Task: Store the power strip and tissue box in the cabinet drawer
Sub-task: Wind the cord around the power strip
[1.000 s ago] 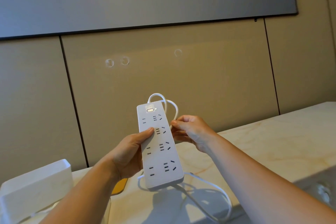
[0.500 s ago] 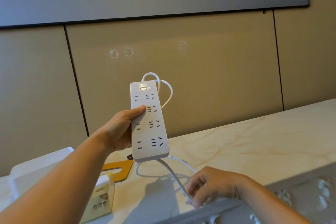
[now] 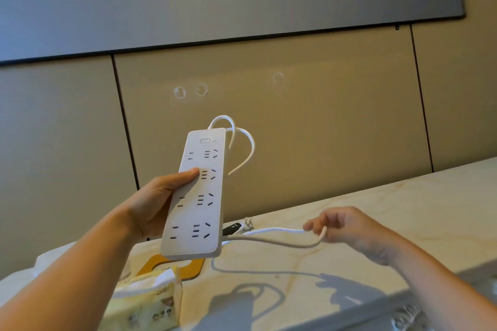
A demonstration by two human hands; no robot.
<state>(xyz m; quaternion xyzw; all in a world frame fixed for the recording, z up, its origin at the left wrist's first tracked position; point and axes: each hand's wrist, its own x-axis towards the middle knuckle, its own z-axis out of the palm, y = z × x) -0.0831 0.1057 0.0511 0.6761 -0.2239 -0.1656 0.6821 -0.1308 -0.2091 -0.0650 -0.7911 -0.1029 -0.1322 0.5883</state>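
Up in front of my left hand (image 3: pixel 153 204), raised clear of the worktop (image 3: pixel 390 204), I see the power strip (image 3: pixel 199 196) held almost upright, sockets facing me and switch end at the top. That hand grips its left edge, with the thumb pressed across the face and the other fingers hidden behind. Its white cord (image 3: pixel 269 232) loops up behind the top end. Another run stretches rightward from behind the strip's lower end to my right hand (image 3: pixel 347 226), whose curled fingers hold a bend of it just above the worktop. Between the two hands the plug (image 3: pixel 238 227) shows just beside the strip's right edge. Below my left forearm a yellowish tissue pack (image 3: pixel 150 301) lies on the worktop. An orange cut-out piece (image 3: pixel 192 269) lies just beyond it, under the strip's lower end.
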